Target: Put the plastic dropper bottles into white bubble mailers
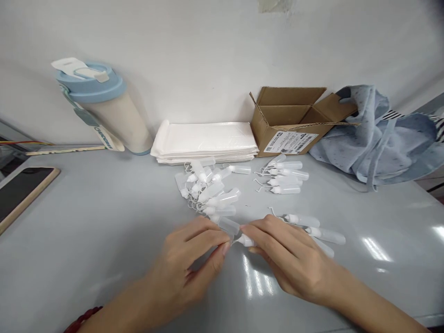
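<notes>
My left hand (194, 259) and my right hand (284, 254) meet low in the middle of the grey table (104, 222). Between their pinched fingertips is a small white plastic dropper bottle (245, 240) with a thin metal tip. The right hand grips the bottle body; the left thumb and forefinger pinch at its tip end. Just beyond the hands lies a loose heap of the same small bottles (208, 192). A neater group of bottles (286, 178) lies further right, and two or three more (319, 229) rest beside my right hand.
A stack of white padded pouches (206, 141) lies against the wall. An open cardboard box (287, 120) stands to its right, with a blue-grey cloth (378, 134) beyond. A blue-lidded tumbler (104, 106) stands at back left; a phone (21, 189) lies at the left edge.
</notes>
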The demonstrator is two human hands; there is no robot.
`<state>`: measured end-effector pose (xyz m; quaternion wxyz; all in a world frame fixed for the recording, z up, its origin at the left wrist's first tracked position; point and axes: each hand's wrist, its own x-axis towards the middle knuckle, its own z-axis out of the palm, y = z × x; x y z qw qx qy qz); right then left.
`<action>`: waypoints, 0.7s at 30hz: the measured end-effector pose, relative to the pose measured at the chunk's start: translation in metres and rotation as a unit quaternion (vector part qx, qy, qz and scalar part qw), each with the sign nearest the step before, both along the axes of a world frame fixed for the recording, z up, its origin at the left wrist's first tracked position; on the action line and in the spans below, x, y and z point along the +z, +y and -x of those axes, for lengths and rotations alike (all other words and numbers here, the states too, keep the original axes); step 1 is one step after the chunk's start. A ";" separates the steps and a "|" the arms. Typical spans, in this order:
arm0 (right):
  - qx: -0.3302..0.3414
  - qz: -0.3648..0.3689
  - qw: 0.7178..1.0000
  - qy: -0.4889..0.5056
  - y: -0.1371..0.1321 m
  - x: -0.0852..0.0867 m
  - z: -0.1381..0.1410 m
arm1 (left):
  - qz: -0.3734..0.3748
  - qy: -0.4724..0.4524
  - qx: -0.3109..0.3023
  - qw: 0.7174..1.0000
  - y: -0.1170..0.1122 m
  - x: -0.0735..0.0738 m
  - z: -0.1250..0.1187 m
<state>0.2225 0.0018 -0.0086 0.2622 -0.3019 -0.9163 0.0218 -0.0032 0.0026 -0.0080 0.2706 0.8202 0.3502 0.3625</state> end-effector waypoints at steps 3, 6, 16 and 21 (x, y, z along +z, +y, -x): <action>0.000 -0.006 1.000 -0.006 0.001 0.000 0.000 | -0.019 0.001 -0.001 1.000 0.001 -0.002 -0.001; 0.009 -0.020 1.000 -0.020 0.000 -0.001 0.000 | -0.047 0.001 0.001 0.999 0.002 -0.004 -0.002; 0.016 -0.025 1.000 -0.007 0.002 0.005 0.004 | -0.089 -0.002 0.000 0.996 -0.001 -0.008 -0.004; 0.006 -0.014 1.000 0.006 0.003 0.006 0.003 | -0.101 -0.013 0.028 0.994 -0.002 -0.009 -0.002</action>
